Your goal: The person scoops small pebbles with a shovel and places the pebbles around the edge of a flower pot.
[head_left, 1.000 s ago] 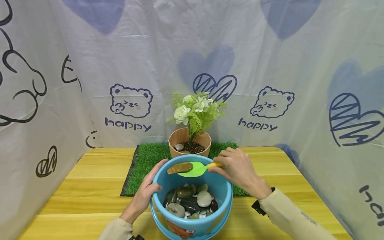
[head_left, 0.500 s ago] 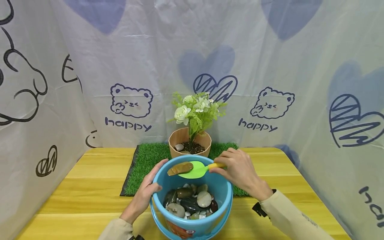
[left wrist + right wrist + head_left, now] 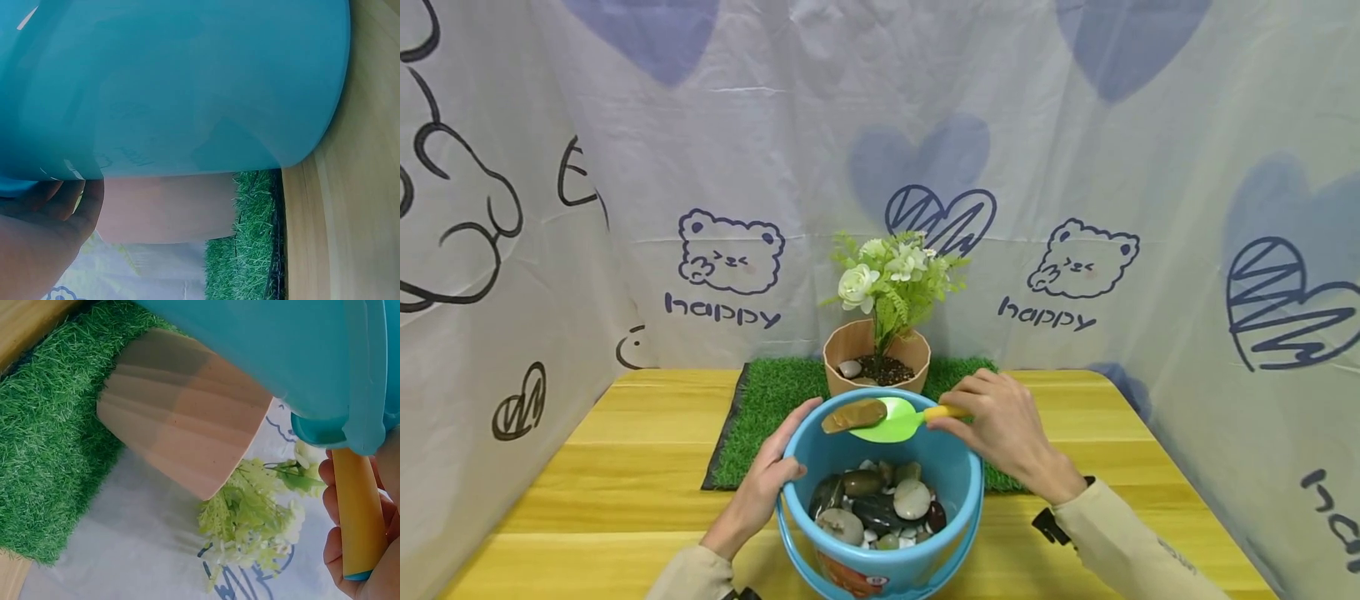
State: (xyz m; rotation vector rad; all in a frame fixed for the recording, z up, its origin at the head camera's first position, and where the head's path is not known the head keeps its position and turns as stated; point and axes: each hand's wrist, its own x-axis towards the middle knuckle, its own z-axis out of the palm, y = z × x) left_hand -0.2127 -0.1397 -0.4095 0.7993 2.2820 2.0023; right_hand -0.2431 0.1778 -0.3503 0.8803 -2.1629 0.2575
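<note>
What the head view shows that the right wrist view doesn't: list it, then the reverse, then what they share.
Only the head view: the pile of stones inside the bucket, the green scoop blade with a brown stone on it, the left hand at the bucket's rim, and the dark soil.

Only the right wrist view: the blue tip of the handle and the lower wall of the plant pot.

Both: the bucket, yellow handle, right hand, plant pot, white flowers, grass mat and wooden table.
</note>
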